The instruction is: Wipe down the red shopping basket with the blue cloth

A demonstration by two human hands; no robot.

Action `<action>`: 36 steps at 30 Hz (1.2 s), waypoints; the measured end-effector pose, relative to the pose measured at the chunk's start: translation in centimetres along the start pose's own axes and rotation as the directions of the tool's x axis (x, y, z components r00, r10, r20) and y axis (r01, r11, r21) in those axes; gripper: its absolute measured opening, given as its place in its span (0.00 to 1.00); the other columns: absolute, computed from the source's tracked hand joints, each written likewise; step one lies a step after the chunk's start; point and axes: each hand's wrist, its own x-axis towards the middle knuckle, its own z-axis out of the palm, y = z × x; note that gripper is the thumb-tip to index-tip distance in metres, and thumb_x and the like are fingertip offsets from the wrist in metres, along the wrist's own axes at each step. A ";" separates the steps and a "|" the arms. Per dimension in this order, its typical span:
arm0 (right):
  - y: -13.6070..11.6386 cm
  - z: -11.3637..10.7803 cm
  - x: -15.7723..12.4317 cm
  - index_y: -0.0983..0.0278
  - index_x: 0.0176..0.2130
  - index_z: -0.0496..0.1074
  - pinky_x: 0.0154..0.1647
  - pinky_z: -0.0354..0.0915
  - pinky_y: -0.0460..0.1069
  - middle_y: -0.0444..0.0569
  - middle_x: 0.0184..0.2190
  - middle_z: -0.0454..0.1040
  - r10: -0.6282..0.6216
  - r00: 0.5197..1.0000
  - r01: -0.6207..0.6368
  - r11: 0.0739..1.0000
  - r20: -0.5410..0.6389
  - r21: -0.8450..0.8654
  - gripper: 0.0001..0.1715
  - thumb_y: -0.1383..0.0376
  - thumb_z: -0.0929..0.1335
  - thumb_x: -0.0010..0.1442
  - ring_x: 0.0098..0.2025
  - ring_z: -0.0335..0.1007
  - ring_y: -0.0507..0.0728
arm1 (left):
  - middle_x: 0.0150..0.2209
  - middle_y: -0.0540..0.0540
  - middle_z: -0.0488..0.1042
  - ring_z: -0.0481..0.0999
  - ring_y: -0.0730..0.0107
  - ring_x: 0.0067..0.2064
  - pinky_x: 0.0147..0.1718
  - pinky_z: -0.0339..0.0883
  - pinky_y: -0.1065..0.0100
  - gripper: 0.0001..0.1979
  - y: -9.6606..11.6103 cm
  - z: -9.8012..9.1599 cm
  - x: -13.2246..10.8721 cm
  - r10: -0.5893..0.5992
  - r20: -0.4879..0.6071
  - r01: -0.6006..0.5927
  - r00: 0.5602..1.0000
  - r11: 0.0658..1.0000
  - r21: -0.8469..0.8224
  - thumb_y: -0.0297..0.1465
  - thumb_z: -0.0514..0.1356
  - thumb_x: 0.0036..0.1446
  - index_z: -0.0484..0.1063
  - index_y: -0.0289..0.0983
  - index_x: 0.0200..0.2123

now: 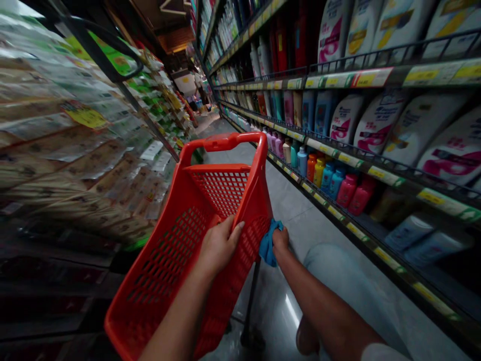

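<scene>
A red plastic shopping cart (173, 235) with a perforated basket stands tilted in view before me. My left hand (221, 244) grips the basket's near side rim, thumb on the outside and fingers inside. My right hand (280, 239) is closed on a blue cloth (268, 245), which it holds against the outer side of the basket. Part of the cloth is bunched and hidden under the fingers. The cart's handle (225, 142) is at the far end, untouched by either hand.
Shelves of shampoo bottles (383, 120) run along the right, with small coloured bottles (319, 170) lower down. Packaged goods (67, 135) fill the blurred left side. The grey tiled floor (289, 200) runs between them. My bent knee (338, 276) is at the lower right.
</scene>
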 end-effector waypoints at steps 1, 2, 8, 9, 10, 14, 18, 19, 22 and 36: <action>-1.0 0.6 0.9 0.65 0.42 0.75 0.43 0.73 0.56 0.51 0.32 0.79 -0.011 1.000 0.011 1.000 -0.014 0.014 0.17 0.59 0.64 0.57 0.38 0.74 0.60 | 0.38 0.46 0.81 0.79 0.66 0.40 0.38 0.62 0.69 0.16 0.1 0.0 0.0 -0.002 -0.002 0.002 1.000 1.000 0.003 0.40 0.50 0.68 0.74 0.40 0.46; -2.4 1.2 2.0 0.65 0.45 0.74 0.46 0.72 0.57 0.52 0.36 0.79 -0.029 0.999 0.030 0.999 -0.029 0.031 0.19 0.60 0.64 0.57 0.41 0.75 0.60 | 0.38 0.46 0.81 0.79 0.66 0.40 0.37 0.62 0.69 0.16 0.2 0.0 -0.1 -0.003 -0.004 0.003 1.000 1.000 0.005 0.40 0.50 0.68 0.74 0.41 0.46; -14.2 4.1 6.5 0.62 0.60 0.66 0.63 0.63 0.59 0.56 0.56 0.72 -0.425 0.905 0.423 0.899 -0.010 0.111 0.28 0.63 0.63 0.61 0.58 0.68 0.60 | 0.38 0.45 0.82 0.80 0.64 0.41 0.38 0.62 0.67 0.16 0.5 0.2 -0.4 0.009 -0.029 -0.009 1.000 1.000 0.010 0.39 0.49 0.68 0.74 0.42 0.46; -15.9 4.2 6.7 0.61 0.59 0.68 0.64 0.62 0.60 0.56 0.56 0.71 -0.515 0.857 0.514 0.855 -0.001 0.076 0.27 0.64 0.63 0.61 0.59 0.67 0.60 | 0.39 0.45 0.82 0.80 0.63 0.41 0.38 0.63 0.67 0.16 0.5 0.4 -0.5 0.011 -0.033 -0.011 0.999 1.000 0.011 0.39 0.49 0.68 0.74 0.41 0.46; -17.4 4.2 6.8 0.61 0.58 0.69 0.64 0.60 0.61 0.56 0.56 0.70 -0.588 0.809 0.588 0.809 0.018 0.021 0.26 0.66 0.63 0.61 0.59 0.65 0.62 | 0.39 0.45 0.82 0.80 0.63 0.42 0.39 0.63 0.67 0.16 0.5 0.5 -0.6 0.012 -0.037 -0.012 0.999 1.000 0.010 0.38 0.48 0.68 0.75 0.41 0.46; -20.9 4.2 8.8 0.60 0.51 0.75 0.62 0.59 0.65 0.56 0.51 0.70 -0.708 0.675 0.738 0.643 0.208 -0.203 0.24 0.71 0.64 0.56 0.56 0.63 0.66 | 0.42 0.44 0.82 0.81 0.62 0.45 0.42 0.64 0.66 0.17 0.7 0.8 -1.0 0.015 -0.052 -0.015 0.999 1.000 0.009 0.38 0.48 0.69 0.75 0.41 0.46; -23.4 5.4 13.5 0.62 0.42 0.76 0.57 0.60 0.65 0.56 0.43 0.72 -0.675 0.649 0.758 0.540 0.351 -0.365 0.18 0.74 0.67 0.53 0.52 0.63 0.66 | 0.41 0.43 0.82 0.81 0.61 0.45 0.42 0.64 0.65 0.16 1.2 0.7 -1.5 0.013 -0.042 -0.012 0.999 1.000 0.011 0.37 0.48 0.69 0.75 0.40 0.44; -24.1 5.9 14.6 0.64 0.40 0.76 0.56 0.60 0.65 0.57 0.41 0.72 -0.658 0.652 0.755 0.520 0.377 -0.399 0.15 0.75 0.67 0.52 0.52 0.63 0.67 | 0.41 0.43 0.82 0.81 0.61 0.45 0.41 0.65 0.65 0.16 1.4 0.6 -1.7 0.008 -0.040 -0.007 0.999 1.000 0.010 0.37 0.48 0.69 0.75 0.40 0.44; -25.8 7.6 16.3 0.68 0.35 0.75 0.55 0.58 0.65 0.59 0.38 0.72 -0.616 0.647 0.759 0.464 0.449 -0.457 0.11 0.79 0.66 0.54 0.51 0.64 0.67 | 0.42 0.44 0.82 0.81 0.61 0.46 0.42 0.65 0.65 0.16 1.9 0.5 -2.1 -0.003 -0.034 0.003 0.999 1.000 -0.003 0.37 0.48 0.69 0.75 0.41 0.45; -25.6 11.5 9.7 0.66 0.60 0.70 0.64 0.58 0.53 0.55 0.64 0.65 -0.381 0.421 0.907 0.185 0.823 -0.378 0.29 0.76 0.64 0.60 0.64 0.55 0.61 | 0.43 0.42 0.82 0.81 0.54 0.47 0.45 0.70 0.59 0.17 2.8 1.8 -2.2 -0.079 -0.044 0.079 0.996 0.997 0.002 0.38 0.48 0.67 0.74 0.41 0.49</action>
